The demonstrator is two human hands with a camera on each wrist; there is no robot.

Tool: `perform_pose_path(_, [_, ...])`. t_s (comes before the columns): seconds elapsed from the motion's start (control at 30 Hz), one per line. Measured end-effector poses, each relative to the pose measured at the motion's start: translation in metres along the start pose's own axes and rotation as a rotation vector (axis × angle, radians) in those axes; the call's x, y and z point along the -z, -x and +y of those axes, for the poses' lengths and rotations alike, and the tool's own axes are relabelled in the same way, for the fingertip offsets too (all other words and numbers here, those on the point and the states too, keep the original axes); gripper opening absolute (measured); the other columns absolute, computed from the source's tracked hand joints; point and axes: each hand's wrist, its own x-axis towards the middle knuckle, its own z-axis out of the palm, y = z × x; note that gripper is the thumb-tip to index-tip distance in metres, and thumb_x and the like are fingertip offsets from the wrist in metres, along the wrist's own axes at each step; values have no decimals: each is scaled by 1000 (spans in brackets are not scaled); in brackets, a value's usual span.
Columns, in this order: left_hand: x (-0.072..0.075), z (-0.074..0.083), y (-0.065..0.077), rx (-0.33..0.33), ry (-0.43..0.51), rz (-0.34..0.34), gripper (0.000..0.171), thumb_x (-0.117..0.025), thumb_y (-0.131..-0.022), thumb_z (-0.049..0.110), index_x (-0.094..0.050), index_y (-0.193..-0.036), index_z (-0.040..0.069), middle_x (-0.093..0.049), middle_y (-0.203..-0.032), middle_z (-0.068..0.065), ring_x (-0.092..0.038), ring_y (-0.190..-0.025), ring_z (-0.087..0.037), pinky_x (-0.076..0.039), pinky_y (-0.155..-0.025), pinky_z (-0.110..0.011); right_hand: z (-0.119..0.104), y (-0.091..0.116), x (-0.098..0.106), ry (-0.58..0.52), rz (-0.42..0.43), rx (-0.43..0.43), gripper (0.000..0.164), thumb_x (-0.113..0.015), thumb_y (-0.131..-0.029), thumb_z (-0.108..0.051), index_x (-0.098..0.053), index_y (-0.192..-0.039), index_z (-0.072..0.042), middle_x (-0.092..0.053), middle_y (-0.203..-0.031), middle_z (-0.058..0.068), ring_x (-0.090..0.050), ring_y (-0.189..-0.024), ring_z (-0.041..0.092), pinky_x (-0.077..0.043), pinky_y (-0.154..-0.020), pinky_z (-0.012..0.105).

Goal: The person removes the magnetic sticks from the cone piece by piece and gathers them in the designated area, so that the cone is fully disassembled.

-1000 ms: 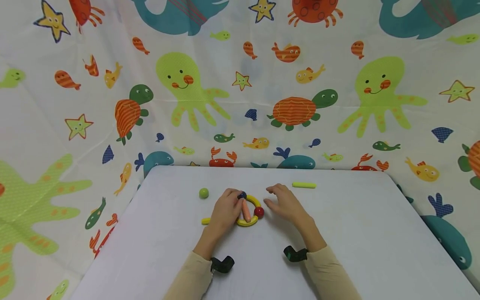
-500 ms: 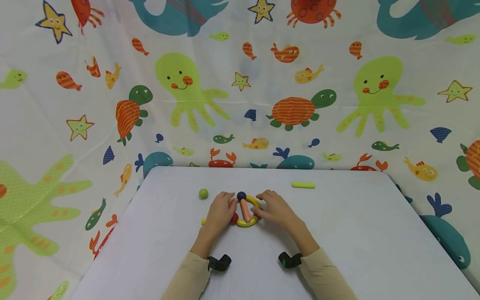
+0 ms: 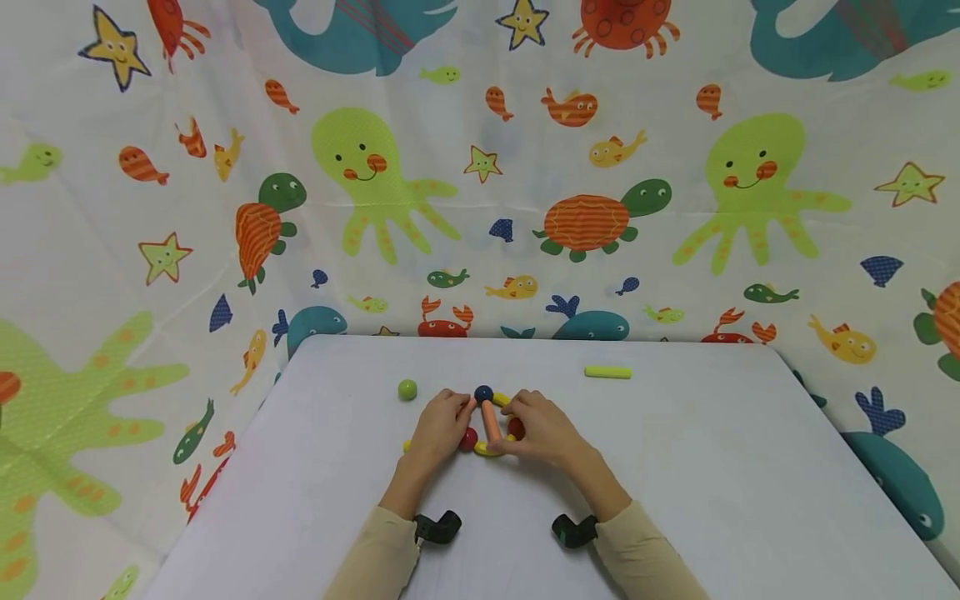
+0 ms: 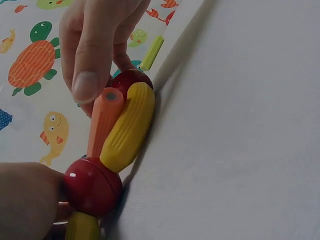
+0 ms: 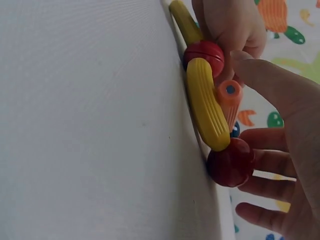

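A small magnetic building toy forms a ring on the table: a dark blue ball at its far side, a red ball at left, another red ball at right, and curved yellow rods. An orange rod runs inside from the blue ball. My left hand is at the ring's left side, curled fingertips pinching a short orange rod beside the blue ball, largely hidden. My right hand spans the right side, relaxed fingers at the red ball, thumb right at the inner orange rod's near end.
A green ball lies at the back left of the white table. A straight lime-green rod lies at the back right. A yellow rod extends left from the ring, partly behind the left hand. A patterned cloth hangs behind.
My right hand has moved left from beside the ring onto its right side, covering part of the right red ball. My left hand has drawn slightly back, uncovering the left red ball.
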Motion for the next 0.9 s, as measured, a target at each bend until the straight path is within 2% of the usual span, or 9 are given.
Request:
perform_pose_path(0.23, [1,0,1,24,-16,-36,30,-63,-99,24,-72,-118,2,-68,-104,-10,-66,-93,-21,-58,-86,-39,3,2,-1,72,11,48,55,-74,-79,-62,-71,-110,-17,-62,-108,-2,-48,-95,13,-49,-83,31])
perform_pose_path(0.5, [7,4,1,58,-15,-86,27,-66,-97,22,-73,-115,3,-68,-104,-10,-64,-92,-20,-57,-88,-39,6,3,2,59,-13,54,34,-73,-82,-41,-72,-107,-18,-62,-108,-2,-48,-97,14,-49,-84,32])
perform_pose_path(0.73, [14,9,3,83,37,-134,22,-66,-97,24,-75,-103,5,-68,-92,-4,-55,-78,-15,-52,-72,-29,5,2,1,52,-8,17,33,-74,-84,-39,-72,-108,-16,-62,-108,0,-48,-95,15,-47,-79,30])
perform_pose_path(0.9, [16,11,4,96,73,-149,24,-66,-97,25,-72,-111,7,-68,-94,-3,-56,-78,-14,-52,-70,-27,5,2,3,39,-14,-14,33,-76,-85,-35,-72,-111,-14,-63,-110,1,-49,-96,16,-47,-80,30])
